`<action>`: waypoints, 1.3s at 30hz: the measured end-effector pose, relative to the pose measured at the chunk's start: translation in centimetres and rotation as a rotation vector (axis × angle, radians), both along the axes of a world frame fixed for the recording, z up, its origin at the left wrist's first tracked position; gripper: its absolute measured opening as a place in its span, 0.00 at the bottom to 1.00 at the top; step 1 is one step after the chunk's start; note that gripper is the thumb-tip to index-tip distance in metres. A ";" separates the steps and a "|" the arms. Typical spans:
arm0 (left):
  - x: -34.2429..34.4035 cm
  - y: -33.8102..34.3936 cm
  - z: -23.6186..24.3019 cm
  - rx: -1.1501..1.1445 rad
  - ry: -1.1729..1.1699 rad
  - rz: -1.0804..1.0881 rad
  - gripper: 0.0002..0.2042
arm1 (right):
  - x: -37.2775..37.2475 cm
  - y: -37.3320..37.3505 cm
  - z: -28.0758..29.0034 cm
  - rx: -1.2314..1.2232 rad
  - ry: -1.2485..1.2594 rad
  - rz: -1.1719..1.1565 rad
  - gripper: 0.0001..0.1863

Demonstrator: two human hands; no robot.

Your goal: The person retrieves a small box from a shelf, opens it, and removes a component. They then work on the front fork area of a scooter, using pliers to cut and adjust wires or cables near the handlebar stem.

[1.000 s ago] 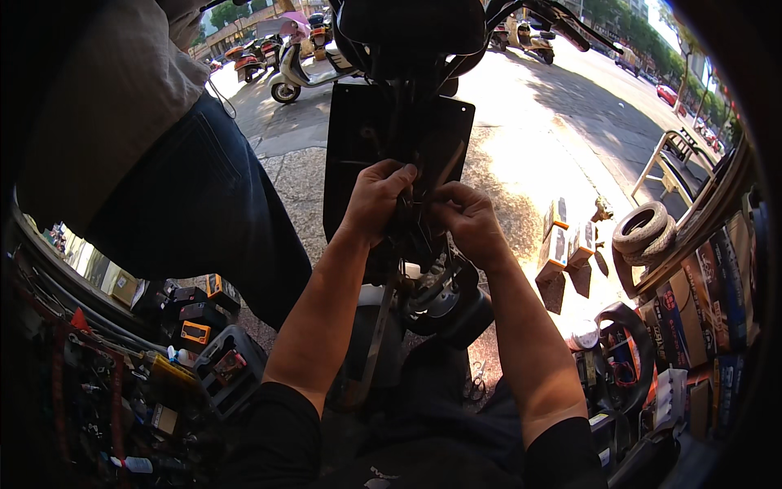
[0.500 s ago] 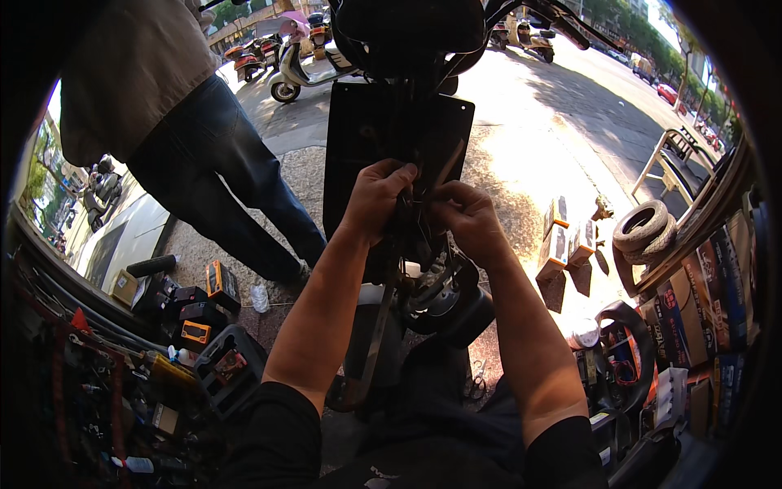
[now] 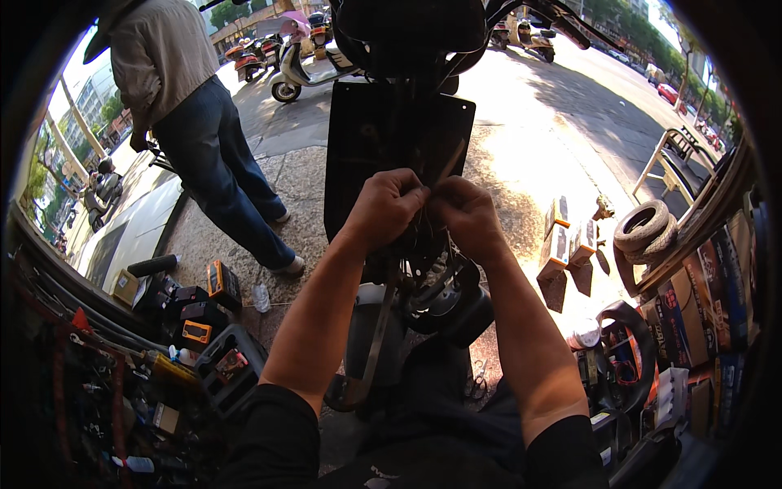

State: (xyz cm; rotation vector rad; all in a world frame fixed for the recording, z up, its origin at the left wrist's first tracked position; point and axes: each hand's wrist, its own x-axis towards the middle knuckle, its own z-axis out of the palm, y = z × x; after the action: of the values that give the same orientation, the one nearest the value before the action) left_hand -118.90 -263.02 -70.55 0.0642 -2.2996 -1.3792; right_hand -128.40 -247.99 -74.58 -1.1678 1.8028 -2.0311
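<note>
My left hand and my right hand meet fingertip to fingertip, both closed in a pinch. Thin wires run down from between them; their ends are hidden by my fingers. Both hands are in front of a dark, flat upright panel on a two-wheeled vehicle, whose black upper part rises above. Below my hands are dark mechanical parts, in deep shade and hard to make out. A pair of scissors lies on the floor near my legs.
At left, a person stands facing away, near boxed batteries and an open tool case. To the right are upright boxes, stacked tyres and cartons. Parked scooters stand on the street.
My hands have come together, the left shifting right and slightly down until the fingertips meet. The person at left has stepped farther off.
</note>
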 end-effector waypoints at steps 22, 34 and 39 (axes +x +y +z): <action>-0.4 0.1 0.3 0.554 0.123 0.032 0.11 | 0.8 0.9 0.7 0.114 0.031 0.073 0.06; -0.8 0.1 0.2 0.534 0.106 0.021 0.10 | 1.0 1.2 1.2 0.145 0.007 0.080 0.05; -1.0 0.2 0.1 0.554 0.101 0.013 0.10 | 1.0 1.1 1.2 0.130 0.019 0.080 0.05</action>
State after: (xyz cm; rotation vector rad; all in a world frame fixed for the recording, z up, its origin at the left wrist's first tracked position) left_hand -119.86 -262.80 -70.42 0.1757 -1.7730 -1.9227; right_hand -127.41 -246.90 -73.43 -1.2050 1.8344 -1.8361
